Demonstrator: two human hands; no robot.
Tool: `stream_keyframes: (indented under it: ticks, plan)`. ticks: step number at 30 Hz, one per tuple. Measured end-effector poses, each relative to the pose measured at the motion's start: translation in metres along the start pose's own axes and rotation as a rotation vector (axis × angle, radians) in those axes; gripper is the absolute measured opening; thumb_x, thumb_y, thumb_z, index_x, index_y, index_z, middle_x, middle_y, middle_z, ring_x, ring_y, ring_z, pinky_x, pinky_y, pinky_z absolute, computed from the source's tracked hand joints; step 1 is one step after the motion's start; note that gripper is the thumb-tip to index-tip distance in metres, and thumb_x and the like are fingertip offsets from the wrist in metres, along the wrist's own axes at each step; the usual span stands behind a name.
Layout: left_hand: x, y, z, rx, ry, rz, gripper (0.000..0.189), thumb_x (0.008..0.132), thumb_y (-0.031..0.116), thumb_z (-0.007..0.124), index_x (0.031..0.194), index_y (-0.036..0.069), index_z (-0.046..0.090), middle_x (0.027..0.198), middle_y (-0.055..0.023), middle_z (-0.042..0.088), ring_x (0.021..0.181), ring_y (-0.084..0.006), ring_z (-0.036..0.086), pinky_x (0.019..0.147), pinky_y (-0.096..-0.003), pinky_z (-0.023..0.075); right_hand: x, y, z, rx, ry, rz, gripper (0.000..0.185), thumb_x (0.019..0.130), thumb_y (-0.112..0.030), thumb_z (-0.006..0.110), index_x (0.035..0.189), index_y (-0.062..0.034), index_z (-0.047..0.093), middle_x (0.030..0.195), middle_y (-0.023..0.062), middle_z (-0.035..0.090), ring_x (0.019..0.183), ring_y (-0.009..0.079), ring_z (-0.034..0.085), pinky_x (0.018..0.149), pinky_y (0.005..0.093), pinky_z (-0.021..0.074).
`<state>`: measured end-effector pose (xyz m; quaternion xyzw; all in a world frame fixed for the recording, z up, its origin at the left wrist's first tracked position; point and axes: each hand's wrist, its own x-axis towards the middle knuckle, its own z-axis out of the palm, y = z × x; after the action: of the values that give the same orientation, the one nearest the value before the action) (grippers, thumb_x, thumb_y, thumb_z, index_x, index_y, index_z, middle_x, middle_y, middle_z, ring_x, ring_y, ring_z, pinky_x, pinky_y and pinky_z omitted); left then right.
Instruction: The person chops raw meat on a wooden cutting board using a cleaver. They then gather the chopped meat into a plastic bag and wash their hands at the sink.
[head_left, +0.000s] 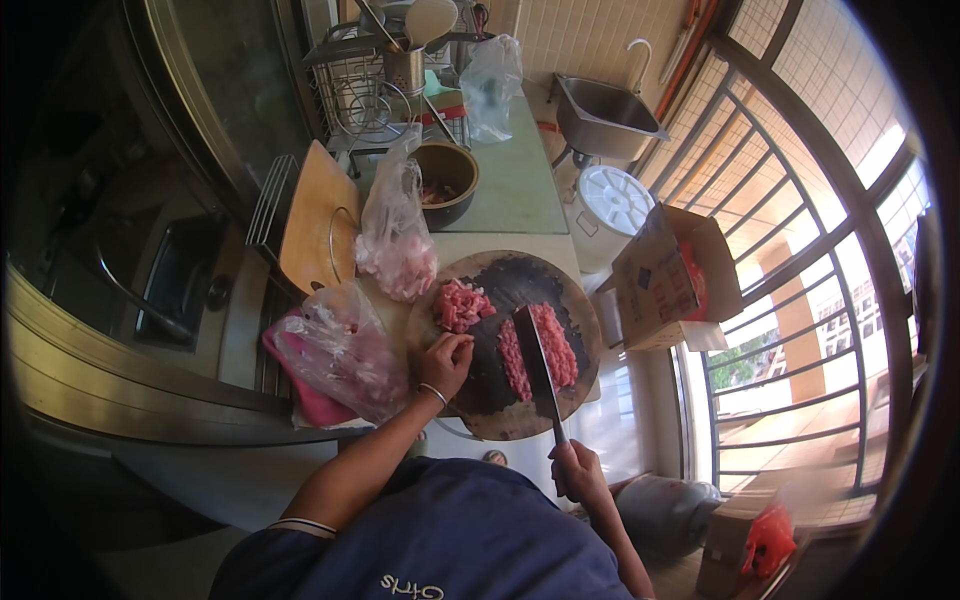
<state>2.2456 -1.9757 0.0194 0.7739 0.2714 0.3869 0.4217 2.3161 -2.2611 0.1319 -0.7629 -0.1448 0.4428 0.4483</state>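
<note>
A round wooden chopping board (480, 390) with a dark, worn middle lies before me. My right hand (577, 471) grips the handle of a cleaver (541, 367), whose blade stands across a flat bed of minced meat (555, 345) on the board's right part. Mince shows on both sides of the blade. My left hand (448, 364) rests at the board's left part, its fingers curled and thumb near the index finger. Just above that hand sits a small heap of cut raw meat (461, 305). Whether the left fingers hold anything cannot be told.
Left of the board are a plastic bag of pale meat (397, 262), another clear bag (352, 360) over a pink item, and an upright wooden board (319, 217). Beyond stand a pot (450, 206) and a wire rack (337, 90). A cardboard box (652, 292) is at right.
</note>
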Motion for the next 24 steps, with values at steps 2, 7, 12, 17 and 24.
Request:
stream_keyframes:
  ticks: [2,7,12,17,24]
  plan:
    - [-0.001,0.001,0.0,0.013,0.013,0.025,0.008,0.088,0.009,0.065,0.094,0.005,0.068,0.086,-0.0099,0.066,0.069,-0.0234,0.067,0.061,-0.0317,0.0527,0.004,0.004,0.0,0.013,0.013,0.015,0.043,0.102,-0.037,0.044,0.091,0.0019,0.059,0.061,0.0061,0.057,0.041,0.0129,0.051,0.04,0.0287,0.0392]
    - [0.002,0.001,0.0,0.043,0.033,0.076,0.008,0.087,0.009,0.065,0.094,0.005,0.068,0.086,-0.0102,0.066,0.07,-0.0245,0.067,0.062,-0.0321,0.0528,0.006,-0.011,0.001,-0.019,0.048,0.033,0.045,0.103,-0.037,0.041,0.091,0.002,0.058,0.06,0.0064,0.056,0.039,0.0131,0.049,0.038,0.0286,0.0379]
    - [0.003,-0.001,0.001,0.07,0.055,0.134,0.008,0.087,0.008,0.065,0.094,0.005,0.068,0.086,-0.0104,0.066,0.071,-0.0249,0.067,0.063,-0.0321,0.0529,0.015,0.006,0.003,0.071,0.02,0.027,0.045,0.103,-0.038,0.039,0.092,0.0014,0.058,0.06,0.0065,0.056,0.038,0.013,0.048,0.037,0.0285,0.0369]
    - [0.0,-0.003,0.002,0.03,0.042,0.073,0.008,0.086,0.006,0.067,0.093,0.004,0.068,0.085,-0.0095,0.066,0.068,-0.0209,0.066,0.06,-0.0294,0.0519,0.013,0.0,0.003,0.072,0.027,0.009,0.045,0.104,-0.039,0.039,0.093,0.0008,0.057,0.06,0.0062,0.055,0.038,0.0132,0.048,0.036,0.0283,0.0365]
    - [0.004,-0.004,0.004,0.083,0.076,0.173,0.008,0.087,0.007,0.067,0.094,0.004,0.069,0.085,-0.0078,0.066,0.065,-0.0179,0.065,0.058,-0.0278,0.0515,0.016,-0.002,0.003,0.07,0.025,0.043,0.044,0.103,-0.04,0.041,0.091,0.0002,0.057,0.061,0.0063,0.055,0.038,0.013,0.048,0.037,0.0275,0.0381]
